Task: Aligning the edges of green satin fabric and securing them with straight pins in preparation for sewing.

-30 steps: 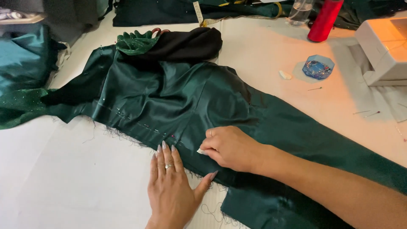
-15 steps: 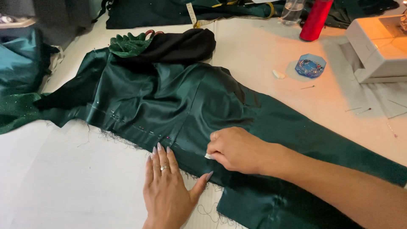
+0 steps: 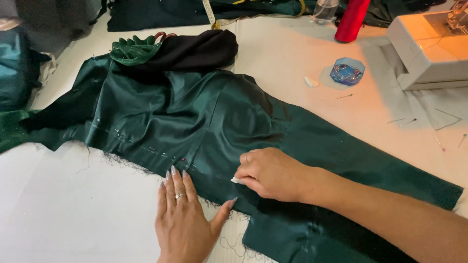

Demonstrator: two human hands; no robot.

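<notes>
Green satin garment (image 3: 204,117): spread flat across the white table (image 3: 58,214), its frayed, pinned edge facing you.
Left hand (image 3: 185,221): open, palm down, fingertips pressing the garment's frayed edge.
Right hand (image 3: 273,173): pinching a small white chalk piece (image 3: 237,180) against the garment, just beside your left hand.
Pin dish (image 3: 347,71): blue, well apart, near the white sewing machine (image 3: 429,53).

White worktable (image 3: 58,219) under warm light
</notes>
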